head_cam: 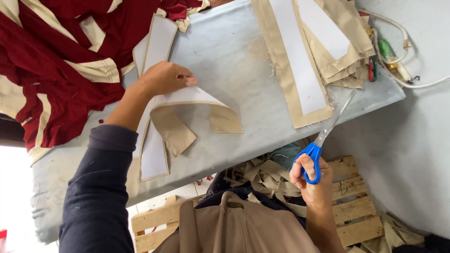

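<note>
My left hand (161,78) pinches the edge of a tan fabric strip (187,110) that is backed with white lining, and my grip there is closed on the cloth between thumb and fingers. The strip is long and narrow, khaki on one face and white on the other. Where I hold it, it is lifted off the grey desk (243,61) and folded over, so the white side arches up and one tan end hangs down to the right while another tan end curls under the middle. The rest of the strip runs down toward the near edge of the desk, lying flat with its white face up.

My right hand (315,180) is off the desk, below its near edge, with fingers through the blue handles of a pair of scissors (323,136). My grip is wrapped around those handles, and the blades point up toward the desk's edge, closed or nearly so.

A heap of dark red cloth with cream bands (51,61) covers the far left of the desk, just beside my left hand. A stack of tan pieces with white lining (309,51) lies at the far right, and beyond it a white cable (398,28) and a small green tool (387,49). Under the desk I see a wooden pallet (356,201) with tan scraps (262,175) on it.
</note>
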